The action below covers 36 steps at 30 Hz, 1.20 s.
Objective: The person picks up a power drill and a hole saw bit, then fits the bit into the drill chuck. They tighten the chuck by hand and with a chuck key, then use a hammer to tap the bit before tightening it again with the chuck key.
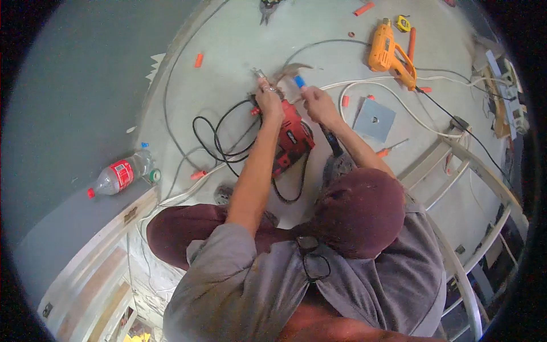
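A red power drill [292, 137] lies on the floor between my knees, its front end away from me. My left hand [269, 104] is closed around a short metal piece [260, 75] at the front of the drill; its tip sticks out past my fingers. Close beside it, my right hand [320, 106] grips a hammer [300, 82] by the handle, just below a blue band. The hammer's head is blurred and overlaps the area near the metal piece. The drill's black cord [219, 139] loops to the left.
An orange heat gun [384, 52], yellow tape measure [403, 23] and pliers [266, 10] lie farther out. A grey square plate [374, 119] and screwdriver [392, 148] are right, by a ladder [450, 176]. A plastic bottle [122, 175] lies left. Cables [393, 94] cross the floor.
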Each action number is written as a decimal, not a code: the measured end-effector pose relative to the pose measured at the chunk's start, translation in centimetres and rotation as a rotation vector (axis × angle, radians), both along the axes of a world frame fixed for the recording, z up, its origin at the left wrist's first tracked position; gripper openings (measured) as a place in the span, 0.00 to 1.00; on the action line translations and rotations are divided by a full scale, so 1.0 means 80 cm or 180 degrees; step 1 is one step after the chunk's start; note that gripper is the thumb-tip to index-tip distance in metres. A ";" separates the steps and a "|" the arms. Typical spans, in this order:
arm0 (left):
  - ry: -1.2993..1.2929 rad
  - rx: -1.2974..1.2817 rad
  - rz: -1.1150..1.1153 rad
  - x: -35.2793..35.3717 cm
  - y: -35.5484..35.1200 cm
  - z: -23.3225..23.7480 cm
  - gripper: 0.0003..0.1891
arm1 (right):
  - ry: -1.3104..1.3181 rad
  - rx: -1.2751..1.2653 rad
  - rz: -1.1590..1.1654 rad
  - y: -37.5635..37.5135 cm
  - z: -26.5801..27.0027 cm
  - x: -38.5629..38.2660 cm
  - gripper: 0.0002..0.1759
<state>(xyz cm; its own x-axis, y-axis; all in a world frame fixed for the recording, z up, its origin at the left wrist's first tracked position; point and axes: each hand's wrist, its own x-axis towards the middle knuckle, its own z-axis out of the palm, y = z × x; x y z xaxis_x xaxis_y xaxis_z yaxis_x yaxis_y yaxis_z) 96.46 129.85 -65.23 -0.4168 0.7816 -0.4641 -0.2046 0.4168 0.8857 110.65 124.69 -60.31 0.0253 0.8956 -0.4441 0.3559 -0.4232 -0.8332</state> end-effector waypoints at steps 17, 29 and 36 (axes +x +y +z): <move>-0.0680 0.0097 -0.0258 -0.006 -0.010 -0.006 0.27 | 0.0450 -0.0137 -0.0346 -0.029 -0.032 0.001 0.29; 0.0787 -0.0059 -0.0961 -0.015 -0.023 -0.002 0.20 | 0.1072 -0.0405 -0.0834 -0.063 -0.048 0.015 0.20; -0.1613 -0.0136 -0.1414 -0.035 -0.024 0.008 0.14 | 0.1221 -0.0363 -0.0877 -0.067 -0.046 0.013 0.20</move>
<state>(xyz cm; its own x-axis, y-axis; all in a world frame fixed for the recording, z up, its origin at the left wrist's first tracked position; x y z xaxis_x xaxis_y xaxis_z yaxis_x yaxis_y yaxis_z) 93.62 127.90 -64.60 0.2174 0.8050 -0.5521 -0.3915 0.5900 0.7062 111.72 119.30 -63.96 0.0701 0.8237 -0.5627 -0.1060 -0.5548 -0.8252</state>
